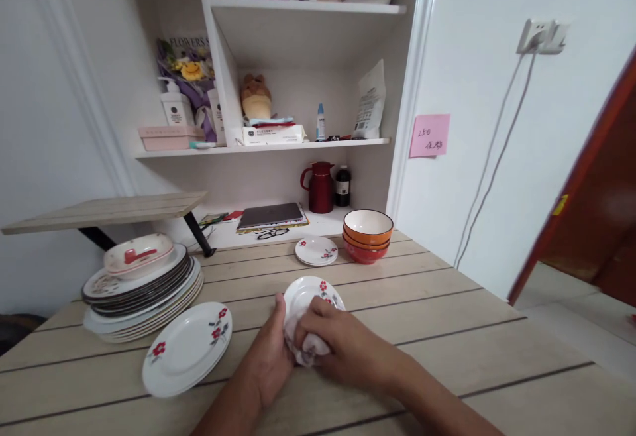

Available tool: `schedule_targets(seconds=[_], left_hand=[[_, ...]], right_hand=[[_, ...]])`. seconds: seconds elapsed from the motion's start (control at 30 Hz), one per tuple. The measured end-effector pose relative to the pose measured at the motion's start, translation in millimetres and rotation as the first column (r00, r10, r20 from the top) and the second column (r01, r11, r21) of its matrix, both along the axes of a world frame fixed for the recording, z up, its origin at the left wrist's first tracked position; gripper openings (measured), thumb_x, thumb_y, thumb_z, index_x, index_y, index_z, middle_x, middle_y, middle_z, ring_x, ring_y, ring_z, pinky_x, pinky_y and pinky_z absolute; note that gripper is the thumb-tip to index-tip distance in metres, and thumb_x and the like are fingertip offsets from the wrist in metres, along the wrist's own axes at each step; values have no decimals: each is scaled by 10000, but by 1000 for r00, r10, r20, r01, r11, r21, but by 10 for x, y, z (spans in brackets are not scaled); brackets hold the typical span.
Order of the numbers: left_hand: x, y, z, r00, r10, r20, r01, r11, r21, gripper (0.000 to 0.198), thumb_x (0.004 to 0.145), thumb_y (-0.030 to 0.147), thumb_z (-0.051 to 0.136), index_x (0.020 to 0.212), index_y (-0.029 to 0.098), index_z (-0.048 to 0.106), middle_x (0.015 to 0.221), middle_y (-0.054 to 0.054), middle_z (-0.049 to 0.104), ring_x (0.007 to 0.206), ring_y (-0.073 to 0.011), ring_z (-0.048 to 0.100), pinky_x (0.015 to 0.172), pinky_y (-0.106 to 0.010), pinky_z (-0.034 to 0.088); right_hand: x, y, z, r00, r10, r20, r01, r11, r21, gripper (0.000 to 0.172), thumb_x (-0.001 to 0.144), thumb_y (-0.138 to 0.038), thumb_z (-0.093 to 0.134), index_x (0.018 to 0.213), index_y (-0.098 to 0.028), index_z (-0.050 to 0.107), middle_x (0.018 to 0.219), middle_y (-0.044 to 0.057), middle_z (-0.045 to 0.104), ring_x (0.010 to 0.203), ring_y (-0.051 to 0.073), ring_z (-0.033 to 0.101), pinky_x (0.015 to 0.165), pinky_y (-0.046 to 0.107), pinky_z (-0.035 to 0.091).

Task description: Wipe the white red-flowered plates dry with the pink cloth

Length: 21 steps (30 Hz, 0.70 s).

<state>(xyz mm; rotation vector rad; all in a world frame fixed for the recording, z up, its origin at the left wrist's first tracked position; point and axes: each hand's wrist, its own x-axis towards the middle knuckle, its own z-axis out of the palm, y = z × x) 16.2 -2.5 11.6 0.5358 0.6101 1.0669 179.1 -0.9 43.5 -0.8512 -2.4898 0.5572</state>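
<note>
A small white plate with red flowers (304, 289) is tilted up between my hands over the table. My left hand (272, 356) grips its left edge, thumb up along the rim. In my closed right hand (342, 340) is a crumpled white cloth (309, 350), pressed against the plate's lower face. The plate's lower part is hidden behind the cloth and fingers. To the left of my hands lie larger flowered plates (191, 346), one on another. Beyond the held plate sit more small flowered plates (316, 250).
Stacked bowls (368, 227), orange and red, stand at the back right. At the left, a tall plate stack (144, 290) carries a small dish, near a raised wooden shelf (109, 209). Behind are a laptop (271, 215), glasses (273, 232) and a dark red jug (320, 187).
</note>
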Motion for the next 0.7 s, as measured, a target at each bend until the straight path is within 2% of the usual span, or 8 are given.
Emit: schedule_targets(seconds=[0.07, 0.17, 0.27, 0.37, 0.43, 0.53, 0.6, 0.7], left_hand=[[7, -1, 5, 1000, -15, 8, 15, 1000, -6, 693, 841, 659, 444, 1241, 117, 605, 1129, -177, 699, 1117, -308, 623, 978, -442, 454], [36, -20, 31, 998, 65, 2, -65, 998, 2, 641, 851, 624, 473, 1267, 149, 584, 1141, -160, 698, 1107, -294, 629, 982, -442, 452], [60, -46, 68, 985, 170, -31, -169, 985, 28, 535, 859, 461, 589, 1319, 193, 537, 1174, -139, 689, 1095, -272, 638, 989, -427, 450], [61, -57, 89, 975, 217, -49, -215, 976, 40, 546, 842, 392, 638, 1339, 202, 514, 1196, -141, 679, 1091, -267, 640, 986, -420, 455], [52, -50, 84, 975, 219, -42, -218, 975, 40, 558, 838, 402, 641, 1338, 190, 514, 1198, -149, 676, 1091, -272, 639, 984, -421, 456], [29, -27, 51, 986, 166, -10, -165, 986, 33, 560, 855, 455, 597, 1329, 166, 526, 1186, -161, 680, 1096, -285, 636, 986, -431, 452], [15, -11, 28, 997, 72, 5, -72, 997, 10, 584, 867, 519, 542, 1316, 146, 542, 1174, -170, 683, 1105, -295, 631, 988, -439, 448], [10, 6, 13, 999, -26, 19, 26, 1000, -9, 657, 867, 608, 457, 1305, 128, 553, 1174, -174, 682, 1132, -298, 616, 996, -440, 441]], right_hand=[[-118, 55, -22, 993, -30, -114, 34, 999, 34, 414, 709, -32, 528, 1027, -282, 616, 1046, 15, 511, 908, 144, 534, 778, 234, 408], [-157, 226, -33, 975, -186, -125, 203, 970, 135, 388, 733, -38, 506, 1009, -277, 638, 1079, 36, 509, 955, 175, 512, 811, 271, 398], [-4, 358, -25, 928, -370, -45, 372, 911, 177, 383, 770, -51, 475, 1041, -272, 629, 1077, 58, 516, 930, 186, 516, 749, 269, 377], [207, 340, -10, 879, -460, 128, 441, 884, 154, 355, 762, -96, 511, 1070, -249, 597, 1047, 68, 524, 752, 154, 517, 621, 251, 325], [290, 249, 8, 890, -392, 232, 373, 920, 122, 333, 728, -133, 566, 1041, -246, 594, 1006, 53, 533, 668, 131, 495, 595, 250, 306], [248, 83, 33, 953, -169, 252, 163, 986, 44, 298, 694, -152, 605, 971, -261, 609, 993, 28, 546, 724, 144, 525, 633, 251, 340], [125, 28, 33, 987, -69, 148, 67, 998, 12, 335, 697, -137, 598, 1000, -280, 611, 1014, 18, 537, 803, 154, 541, 684, 250, 375], [-78, 95, 5, 997, -60, -57, 61, 998, 23, 500, 665, -11, 514, 1072, -289, 597, 1069, 17, 503, 908, 146, 533, 782, 244, 404]])
